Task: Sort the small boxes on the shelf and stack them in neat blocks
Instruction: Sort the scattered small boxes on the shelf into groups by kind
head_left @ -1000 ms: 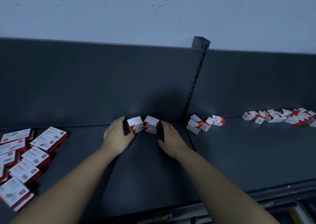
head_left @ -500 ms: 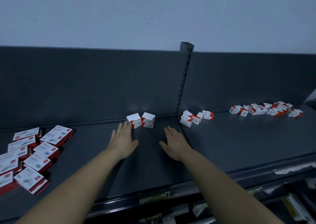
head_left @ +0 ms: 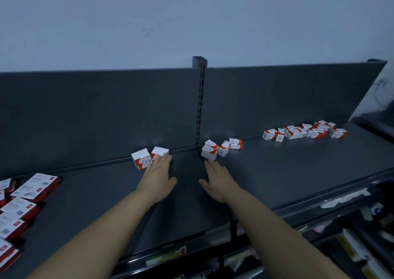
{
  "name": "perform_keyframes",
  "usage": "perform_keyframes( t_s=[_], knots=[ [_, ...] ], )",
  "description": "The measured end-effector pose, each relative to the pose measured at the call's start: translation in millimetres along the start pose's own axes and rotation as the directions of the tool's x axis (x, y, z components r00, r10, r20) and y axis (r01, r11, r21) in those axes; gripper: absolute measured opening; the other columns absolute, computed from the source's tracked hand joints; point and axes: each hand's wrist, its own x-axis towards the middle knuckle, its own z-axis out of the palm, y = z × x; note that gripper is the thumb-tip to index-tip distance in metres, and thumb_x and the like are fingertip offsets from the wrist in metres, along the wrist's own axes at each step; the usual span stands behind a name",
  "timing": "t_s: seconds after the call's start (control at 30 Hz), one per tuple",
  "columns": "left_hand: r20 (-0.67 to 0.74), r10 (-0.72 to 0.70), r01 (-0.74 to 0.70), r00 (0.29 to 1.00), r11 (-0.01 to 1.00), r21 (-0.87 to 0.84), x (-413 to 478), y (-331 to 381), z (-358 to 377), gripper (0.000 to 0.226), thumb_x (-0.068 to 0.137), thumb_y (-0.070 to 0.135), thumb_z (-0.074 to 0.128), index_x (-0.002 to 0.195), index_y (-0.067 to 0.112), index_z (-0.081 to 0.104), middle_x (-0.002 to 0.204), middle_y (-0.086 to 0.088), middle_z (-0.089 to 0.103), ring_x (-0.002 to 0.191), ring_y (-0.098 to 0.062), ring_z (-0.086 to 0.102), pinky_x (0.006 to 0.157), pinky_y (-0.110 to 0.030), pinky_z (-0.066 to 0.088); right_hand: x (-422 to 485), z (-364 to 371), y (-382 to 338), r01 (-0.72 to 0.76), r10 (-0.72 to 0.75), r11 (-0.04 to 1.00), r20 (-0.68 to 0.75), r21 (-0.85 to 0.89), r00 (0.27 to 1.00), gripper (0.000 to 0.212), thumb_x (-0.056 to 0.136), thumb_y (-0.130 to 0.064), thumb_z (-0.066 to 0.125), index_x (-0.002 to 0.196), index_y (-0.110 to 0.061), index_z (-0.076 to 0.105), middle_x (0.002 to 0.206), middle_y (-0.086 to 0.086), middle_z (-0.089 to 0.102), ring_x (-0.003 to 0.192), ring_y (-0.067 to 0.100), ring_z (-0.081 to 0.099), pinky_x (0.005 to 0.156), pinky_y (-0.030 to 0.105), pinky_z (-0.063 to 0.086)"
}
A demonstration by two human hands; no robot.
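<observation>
- Shelf: a dark grey deck with a back panel, divided by a slotted post into a left bay and a right bay. It held all the boxes listed below.
- Flat boxes, left bay, far left: larger white-and-red cartons lying flat and loosely overlapped. The group was cut off by the left edge of view, so their number could not be told.
- Block of small boxes, left bay, against the back panel: white-and-red boxes set side by side, seemingly two high. The print was too small to read.
- Left hand: palm down, fingers straight and close together. The fingertips rested on the right-hand box of the block and hid its lower front; nothing was gripped.
- Right hand: palm down over the deck near the seam of the two bays, fingers straight and slightly spread, holding nothing. The fingertips lay just before the nearest box of the next group; contact could not be made out.
- Loose cluster, right bay, just beside the foot of the post: a few small boxes tilted at differing angles and touching one another.
- Far scatter, right bay, along the back panel: many small boxes in an irregular row, well apart from the cluster. Single boxes blurred together.
- Label strip, on the front rail: text illegible.
- Lower shelf, bottom right: packaged goods in shadow, too dark to identify.
</observation>
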Motion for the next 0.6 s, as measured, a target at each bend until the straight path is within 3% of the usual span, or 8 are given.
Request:
perform_keyframes(
  t_s=[0.2,0.37,0.6],
  knots=[
    [0.068,0.037,-0.041,0.997,0.997,0.062,43,37,27,0.078,0.093,0.022,0.051,0.156,0.015,0.006,0.164,-0.002,-0.001,0.150,-0.019,-0.008,0.122,-0.036,-0.001,12,-20,49,0.018,-0.018,1.000,-0.023,0.015,1.000,0.073,0.102,-0.042,0.041,0.157,-0.011,0.003,0.165,0.004,0.000,0.151,0.019,0.000,0.121,0.038,0.002],
    [0.074,0.036,-0.042,0.997,0.996,0.077,81,67,43,0.084,0.088,0.018,0.058,0.155,0.013,0.007,0.164,-0.004,0.002,0.150,-0.021,-0.003,0.122,-0.037,0.003,24,-37,93,0.057,-0.057,0.998,-0.006,0.030,0.998,0.074,0.100,-0.043,0.044,0.156,-0.017,0.004,0.165,0.003,0.004,0.151,0.021,0.001,0.122,0.038,0.004],
    [0.068,0.012,-0.023,0.998,0.987,0.159,111,100,69,0.085,0.085,0.008,0.054,0.155,0.016,0.008,0.164,-0.003,0.002,0.151,-0.020,-0.003,0.121,-0.034,0.001,53,-55,145,0.175,-0.175,0.984,0.024,-0.022,0.984,0.075,0.100,-0.043,0.045,0.156,-0.012,0.007,0.164,0.004,0.004,0.151,0.018,0.002,0.122,0.038,0.004]
  ],
)
